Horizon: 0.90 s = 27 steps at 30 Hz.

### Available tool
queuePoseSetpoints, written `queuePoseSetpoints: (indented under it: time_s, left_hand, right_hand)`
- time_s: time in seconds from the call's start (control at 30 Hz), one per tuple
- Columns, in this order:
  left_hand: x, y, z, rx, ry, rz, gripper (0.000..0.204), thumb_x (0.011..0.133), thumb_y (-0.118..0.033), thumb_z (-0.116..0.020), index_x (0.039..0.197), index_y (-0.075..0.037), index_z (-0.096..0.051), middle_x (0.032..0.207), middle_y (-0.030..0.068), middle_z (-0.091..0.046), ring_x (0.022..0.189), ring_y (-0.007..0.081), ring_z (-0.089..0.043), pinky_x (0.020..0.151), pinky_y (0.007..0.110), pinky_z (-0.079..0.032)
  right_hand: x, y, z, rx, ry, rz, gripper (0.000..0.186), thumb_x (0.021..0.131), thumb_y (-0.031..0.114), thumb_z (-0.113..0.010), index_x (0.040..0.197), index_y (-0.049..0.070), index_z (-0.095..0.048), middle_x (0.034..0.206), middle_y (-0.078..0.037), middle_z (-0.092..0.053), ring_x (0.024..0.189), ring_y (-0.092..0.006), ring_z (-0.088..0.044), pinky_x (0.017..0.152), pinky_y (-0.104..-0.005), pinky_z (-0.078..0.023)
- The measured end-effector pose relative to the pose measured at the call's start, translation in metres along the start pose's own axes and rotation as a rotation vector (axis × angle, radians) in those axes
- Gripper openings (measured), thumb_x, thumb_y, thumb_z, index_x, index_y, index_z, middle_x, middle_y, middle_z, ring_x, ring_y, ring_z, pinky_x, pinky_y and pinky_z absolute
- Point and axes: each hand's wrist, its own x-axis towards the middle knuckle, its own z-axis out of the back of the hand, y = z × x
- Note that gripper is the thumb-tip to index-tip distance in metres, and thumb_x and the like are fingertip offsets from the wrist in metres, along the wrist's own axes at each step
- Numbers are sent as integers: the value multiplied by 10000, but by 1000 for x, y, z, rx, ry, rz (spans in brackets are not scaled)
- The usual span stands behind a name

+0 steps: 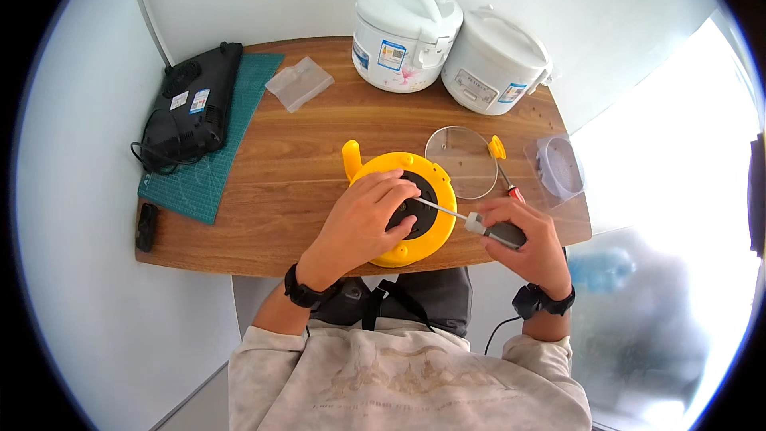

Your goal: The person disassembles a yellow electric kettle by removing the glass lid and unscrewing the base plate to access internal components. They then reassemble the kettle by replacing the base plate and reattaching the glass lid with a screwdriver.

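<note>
At the near edge of the desk (271, 183) sits a round yellow body (437, 235), stub handle (351, 160) toward far left, under the spread left hand (363, 215), the right hand (528, 235) clasping a screwdriver (476, 224) pointing left and slightly away, open wood stretching beyond.

The left hand (363, 211) lies over the black centre (423, 219) of a round yellow housing (441, 231). The right hand (531, 239) grips a grey-handled screwdriver (505, 234), its shaft pointing toward ten o'clock; its tip's exact contact is hard to make out. From the housing, a glass lid (461, 161) lies between one and two o'clock, a white rice cooker (403, 36) at twelve, another white cooker (495, 64) at one.
</note>
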Motion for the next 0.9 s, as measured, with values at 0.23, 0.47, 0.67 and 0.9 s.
queuePoseSetpoints:
  time_s: [0.23, 0.47, 0.67, 0.9]
  left_hand:
    - [-3, 2, -4, 36, -52, 64, 217, 870, -148, -697, 1085, -120, -714, 1199, 83, -696, 1171, 287, -617, 1092, 408, -427]
    - [-3, 4, -3, 26, 23, 1, 282, 877, -131, -673, 1159, -120, -682, 1165, 16, -715, 1210, 226, -606, 1116, 406, -401]
    - [0, -2, 7, -19, 95, 101, 352, 878, -161, -676, 1226, -115, -645, 1213, 64, -678, 1191, 256, -597, 1129, 414, -389]
    - [-1, 1, 5, 38, 112, 64, 384, 877, -192, -685, 1253, -121, -645, 1287, 93, -639, 1225, 265, -575, 1126, 427, -391]
  right_hand:
    - [20, 14, 4, 226, -149, -18, 294, 790, 9, -784, 1009, 22, -588, 1122, -115, -725, 978, -196, -714, 869, -313, -570]
    - [49, 31, -3, 306, -203, -5, 356, 827, 20, -770, 1074, 41, -514, 1031, -95, -722, 905, -169, -719, 775, -270, -589]
    - [63, 38, -2, 152, -159, 155, 315, 834, -1, -727, 1053, 36, -503, 1011, -88, -714, 852, -154, -709, 742, -268, -586]
    - [71, 37, 1, 149, -122, 133, 311, 828, 6, -727, 1041, 44, -503, 980, -78, -707, 835, -160, -706, 740, -276, -582]
